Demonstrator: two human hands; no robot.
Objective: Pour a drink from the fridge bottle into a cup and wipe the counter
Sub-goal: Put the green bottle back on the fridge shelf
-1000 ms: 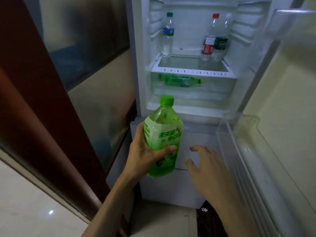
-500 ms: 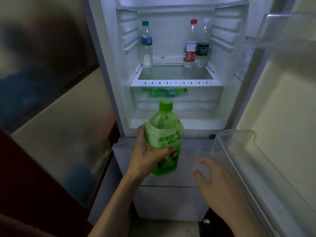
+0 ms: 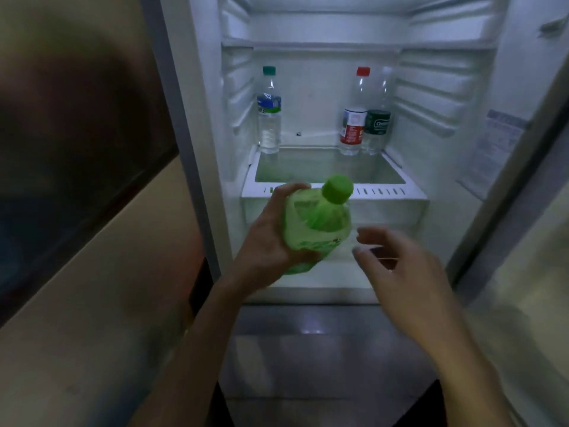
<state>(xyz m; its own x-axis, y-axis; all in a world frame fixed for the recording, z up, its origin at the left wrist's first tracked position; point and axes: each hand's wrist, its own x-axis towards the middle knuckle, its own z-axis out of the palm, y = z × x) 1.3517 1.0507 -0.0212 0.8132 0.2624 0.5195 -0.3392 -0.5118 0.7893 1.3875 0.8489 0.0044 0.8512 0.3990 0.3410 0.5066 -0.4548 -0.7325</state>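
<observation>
My left hand (image 3: 264, 241) grips a green drink bottle (image 3: 317, 226) with a green cap, holding it in front of the open fridge (image 3: 308, 32), its cap tilted toward the shelf. My right hand (image 3: 403, 272) hovers just right of the bottle with fingers spread and relaxed, holding nothing. No cup or counter is in view.
On the fridge shelf (image 3: 332, 192) stand a clear bottle with a teal cap (image 3: 268, 112) at the left and two bottles at the right, one red-labelled (image 3: 354, 118), one dark-labelled (image 3: 378, 118). The open fridge door (image 3: 529, 211) is at the right. A wall and dark panel are at the left.
The view has moved closer to the fridge and up. My left hand has raised and tilted the green bottle toward the shelf; my right hand has risen beside it.
</observation>
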